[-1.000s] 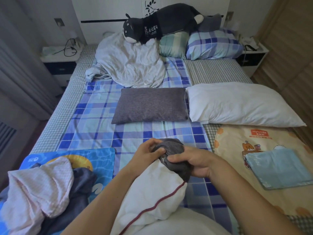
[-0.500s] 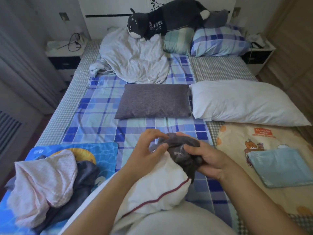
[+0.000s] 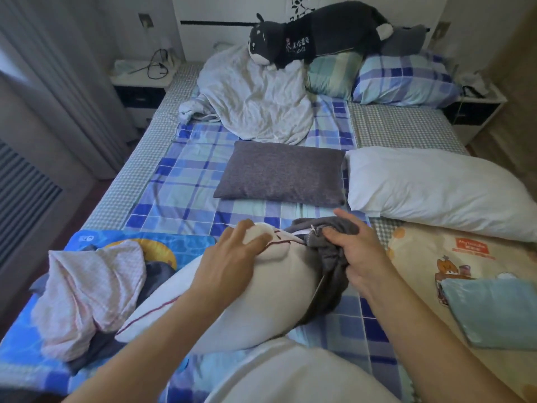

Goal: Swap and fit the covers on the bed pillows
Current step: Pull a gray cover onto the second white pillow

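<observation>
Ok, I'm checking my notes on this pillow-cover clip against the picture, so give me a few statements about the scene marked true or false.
1. The right hand grips the bunched dark grey cover. True.
2. The left hand rests on the white pillow with dark red piping. True.
3. The dark grey cover already encloses the whole white piped pillow. False: it sits bunched at the pillow's far right side, most of the pillow bare.
4. The grey rectangular cushion lies on the bedside table. False: it lies on the blue checked sheet.
5. The black plush dog lies at the head of the bed. True.
</observation>
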